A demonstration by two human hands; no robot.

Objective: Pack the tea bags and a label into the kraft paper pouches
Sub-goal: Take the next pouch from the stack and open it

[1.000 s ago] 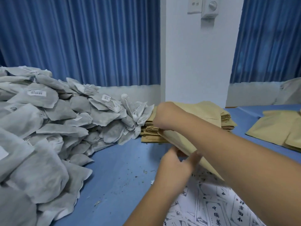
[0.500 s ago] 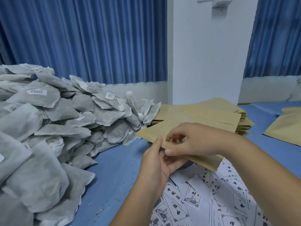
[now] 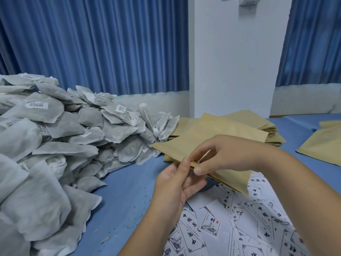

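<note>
Head view: left hand (image 3: 175, 187) and right hand (image 3: 227, 154) pinch one kraft pouch (image 3: 177, 148). Tea bags (image 3: 73, 135) heaped left, pouch stack (image 3: 271, 129) behind, labels (image 3: 210, 224) beneath.

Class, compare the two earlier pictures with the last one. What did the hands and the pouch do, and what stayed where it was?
The right hand has drawn back from the stack towards the person, pulling one pouch off it. Both hands now pinch the pouch's near edge, the left hand from below. The heap of tea bags, the labels and the stack have not moved.
</note>
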